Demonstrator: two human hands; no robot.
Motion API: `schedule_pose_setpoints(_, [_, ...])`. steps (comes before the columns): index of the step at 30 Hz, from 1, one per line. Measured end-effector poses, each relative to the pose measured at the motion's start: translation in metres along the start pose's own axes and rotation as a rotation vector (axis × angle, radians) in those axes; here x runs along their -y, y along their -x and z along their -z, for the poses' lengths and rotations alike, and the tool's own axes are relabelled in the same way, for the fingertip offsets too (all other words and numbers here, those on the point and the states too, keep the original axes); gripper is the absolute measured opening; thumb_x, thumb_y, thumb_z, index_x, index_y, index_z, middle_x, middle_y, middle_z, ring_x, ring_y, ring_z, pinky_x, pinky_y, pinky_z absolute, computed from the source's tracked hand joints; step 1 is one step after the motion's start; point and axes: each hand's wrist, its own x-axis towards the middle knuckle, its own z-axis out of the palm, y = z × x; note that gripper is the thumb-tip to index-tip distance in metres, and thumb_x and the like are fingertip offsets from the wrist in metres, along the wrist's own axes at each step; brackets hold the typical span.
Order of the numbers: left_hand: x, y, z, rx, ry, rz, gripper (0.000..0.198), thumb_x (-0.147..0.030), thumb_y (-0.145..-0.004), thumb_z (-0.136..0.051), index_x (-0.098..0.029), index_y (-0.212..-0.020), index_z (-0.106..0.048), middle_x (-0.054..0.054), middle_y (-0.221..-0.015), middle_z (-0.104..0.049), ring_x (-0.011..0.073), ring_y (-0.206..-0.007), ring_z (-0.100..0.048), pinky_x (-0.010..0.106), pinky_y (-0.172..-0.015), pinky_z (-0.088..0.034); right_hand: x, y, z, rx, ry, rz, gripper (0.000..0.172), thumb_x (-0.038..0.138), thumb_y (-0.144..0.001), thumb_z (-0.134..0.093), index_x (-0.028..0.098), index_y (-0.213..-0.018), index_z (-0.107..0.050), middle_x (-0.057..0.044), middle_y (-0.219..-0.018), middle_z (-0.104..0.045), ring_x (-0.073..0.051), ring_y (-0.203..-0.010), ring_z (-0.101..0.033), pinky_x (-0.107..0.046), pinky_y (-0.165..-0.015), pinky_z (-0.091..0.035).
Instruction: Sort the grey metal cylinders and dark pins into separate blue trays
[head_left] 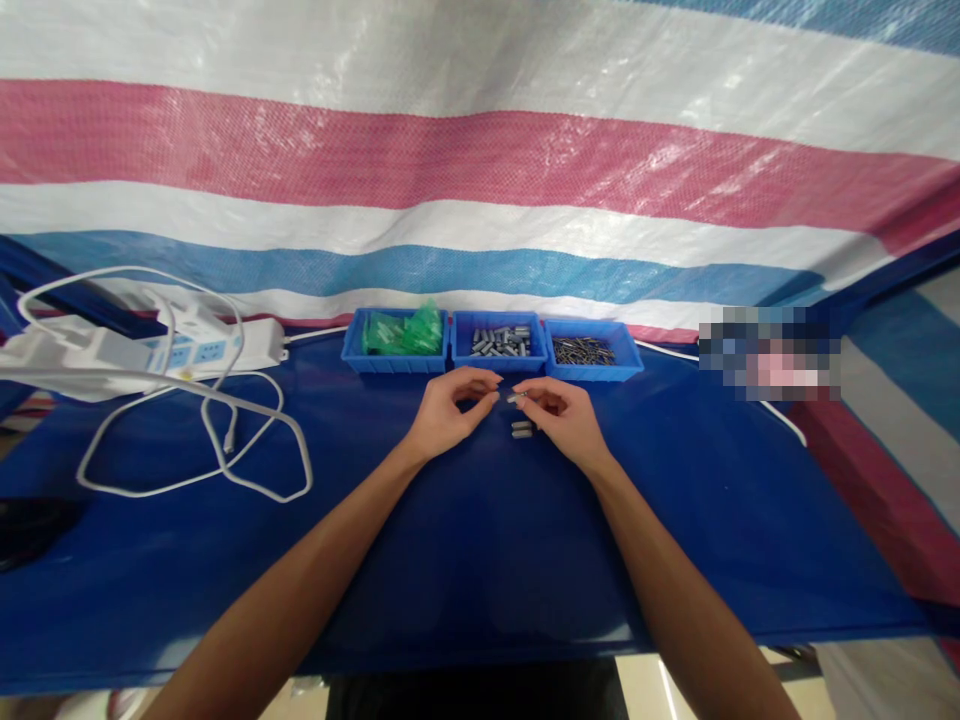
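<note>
Left hand [450, 408]: I see it pinched, contents unclear.
Right hand [559, 410]: I see it pinching a small grey metal pin [514, 398].
Writing: none legible.

No readable text, label, brand or number shows anywhere.

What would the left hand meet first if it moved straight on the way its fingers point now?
Most likely the right hand: the left hand points right, toward the small metal piece pinched there. The gap is narrow, though depth is hard to judge.
</note>
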Motion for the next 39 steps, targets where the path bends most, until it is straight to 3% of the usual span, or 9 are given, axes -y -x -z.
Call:
schedule_pose_setpoints(3, [-0.011, 0.002, 0.000, 0.147, -0.214, -0.157, 0.019, -0.026, -0.093, -0.068, -0.020, -0.109, -0.077, 0.009, -0.103, -0.078, 0.0214, -0.092, -0.074, 0.036, -0.088, -0.060, 0.003, -0.001, 0.002, -0.107, -0.034, 0.044, 0.028, 0.040, -0.086, -0.077, 0.023, -0.109, -0.078, -0.005, -0.093, -0.077, -0.016, -0.065, -0.064, -0.030, -0.059, -0.055])
schedule_pose_setpoints(7, [-0.018, 0.004, -0.002, 0.450, -0.361, -0.339, 0.033, -0.023, -0.092, -0.067, -0.027, -0.124, -0.076, 0.009, -0.127, -0.075, 0.0281, -0.125, -0.066, 0.045, -0.110, -0.050, 0.007, -0.001, 0.002, -0.109, -0.101, 0.136, 0.041, 0.034, -0.089, -0.074, 0.029, -0.130, -0.071, -0.008, -0.138, -0.069, -0.021, -0.098, -0.071, -0.037, -0.083, -0.062])
schedule_pose_setpoints(11, [-0.011, 0.006, -0.005, 0.545, -0.494, -0.388, 0.032, -0.025, -0.094, -0.069, -0.031, -0.125, -0.076, 0.007, -0.131, -0.074, 0.0299, -0.134, -0.061, 0.049, -0.111, -0.046, 0.006, -0.002, 0.004, -0.144, -0.105, 0.142, 0.038, 0.031, -0.091, -0.071, 0.028, -0.129, -0.070, -0.008, -0.136, -0.070, -0.020, -0.092, -0.072, -0.036, -0.081, -0.062])
schedule_pose_setpoints(14, [-0.002, 0.005, -0.006, 0.481, -0.555, -0.398, 0.027, -0.022, -0.099, -0.063, -0.028, -0.121, -0.077, 0.006, -0.125, -0.077, 0.0263, -0.125, -0.067, 0.045, -0.105, -0.050, 0.004, -0.003, 0.006, -0.179, -0.090, 0.125, 0.030, 0.032, -0.091, -0.071, 0.026, -0.121, -0.072, -0.008, -0.125, -0.074, -0.017, -0.081, -0.071, -0.034, -0.074, -0.060])
schedule_pose_setpoints(17, [0.005, 0.003, -0.006, 0.330, -0.591, -0.384, 0.023, -0.018, -0.099, -0.061, -0.024, -0.114, -0.079, 0.008, -0.120, -0.078, 0.0250, -0.116, -0.071, 0.044, -0.101, -0.053, 0.001, -0.003, 0.007, -0.193, -0.074, 0.117, 0.026, 0.032, -0.091, -0.072, 0.025, -0.116, -0.073, -0.006, -0.119, -0.076, -0.016, -0.077, -0.070, -0.033, -0.072, -0.059])
schedule_pose_setpoints(23, [0.007, 0.000, -0.005, 0.114, -0.424, -0.277, 0.013, -0.018, -0.090, -0.075, -0.020, -0.102, -0.080, 0.007, -0.104, -0.079, 0.0208, -0.098, -0.074, 0.033, -0.092, -0.059, 0.002, -0.003, 0.006, -0.179, -0.078, 0.094, 0.024, 0.030, -0.090, -0.072, 0.024, -0.113, -0.074, -0.007, -0.116, -0.077, -0.015, -0.073, -0.069, -0.031, -0.069, -0.057])
schedule_pose_setpoints(28, [0.005, -0.001, -0.003, 0.073, -0.356, -0.186, 0.013, -0.021, -0.086, -0.080, -0.018, -0.098, -0.080, 0.008, -0.101, -0.078, 0.0177, -0.084, -0.073, 0.029, -0.078, -0.060, 0.003, -0.003, 0.005, -0.174, -0.076, 0.091, 0.024, 0.031, -0.090, -0.072, 0.023, -0.112, -0.074, -0.007, -0.112, -0.077, -0.014, -0.071, -0.068, -0.031, -0.067, -0.057])
schedule_pose_setpoints(33, [0.006, -0.002, -0.003, 0.066, -0.259, -0.084, 0.013, -0.021, -0.085, -0.079, -0.017, -0.098, -0.081, 0.008, -0.098, -0.079, 0.0166, -0.078, -0.073, 0.028, -0.076, -0.061, 0.002, -0.003, 0.004, -0.171, -0.080, 0.091, 0.022, 0.033, -0.090, -0.073, 0.023, -0.109, -0.075, -0.007, -0.110, -0.076, -0.014, -0.070, -0.069, -0.032, -0.068, -0.058])
schedule_pose_setpoints(39, [0.009, -0.004, -0.003, -0.049, -0.059, 0.060, 0.025, -0.038, -0.089, -0.077, -0.017, -0.103, -0.080, 0.009, -0.101, -0.081, 0.0228, -0.090, -0.078, 0.035, -0.086, -0.063, 0.001, -0.003, 0.003, -0.156, -0.090, 0.072, 0.022, 0.035, -0.089, -0.074, 0.022, -0.106, -0.075, -0.006, -0.105, -0.077, -0.015, -0.069, -0.070, -0.032, -0.067, -0.060])
